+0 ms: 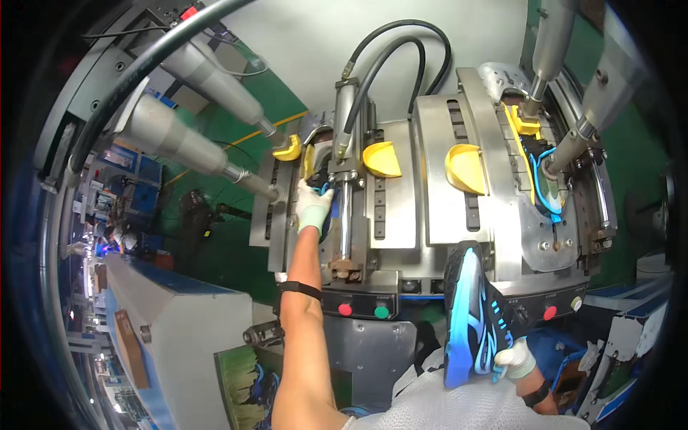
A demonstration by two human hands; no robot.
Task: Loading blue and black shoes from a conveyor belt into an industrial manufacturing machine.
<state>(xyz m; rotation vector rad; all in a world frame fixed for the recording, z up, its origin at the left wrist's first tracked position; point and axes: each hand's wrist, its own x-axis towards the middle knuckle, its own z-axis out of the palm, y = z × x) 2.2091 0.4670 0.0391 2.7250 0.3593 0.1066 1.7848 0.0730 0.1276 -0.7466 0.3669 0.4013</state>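
Nearest to me, my right hand [514, 360], in a pale glove, is closed around the heel end of a black and blue shoe [469, 315]. I hold it upright by that end, sole side turned toward me, so it stays off the machine and away from the red button [550, 313] just beside it.

Left hand [313, 204], gloved too, is stretched up into the left station of the steel press [401, 193]. Fingers curl onto a dark shoe with blue lacing [322, 188] seated there, just under the yellow pad [288, 148]; how firmly I grip it I cannot tell. Arm runs straight up because the station sits high.

Held shoe: black upper, bright blue streaks, blue sole edge, toe pointing up.

Right station holds another shoe with blue laces [548, 193] under its rods. Red and green buttons [362, 310] sit below the left station.
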